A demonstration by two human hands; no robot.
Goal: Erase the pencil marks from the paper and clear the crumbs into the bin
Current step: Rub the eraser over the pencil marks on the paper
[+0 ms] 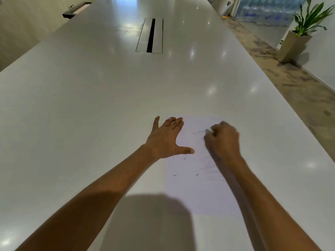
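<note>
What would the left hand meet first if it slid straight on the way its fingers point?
Probably nothing nearby: the left hand points up the bare white table. The cable hatch lies far ahead, perhaps slightly right of its line.

The left hand (165,137) is laid flat, fingers spread; the right hand (222,139) is curled into a fist (blurred), forearms extended.

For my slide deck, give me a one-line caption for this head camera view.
Left hand pressed flat on the paper's edge while the blurred, curled right hand works over pencil marks.
</note>
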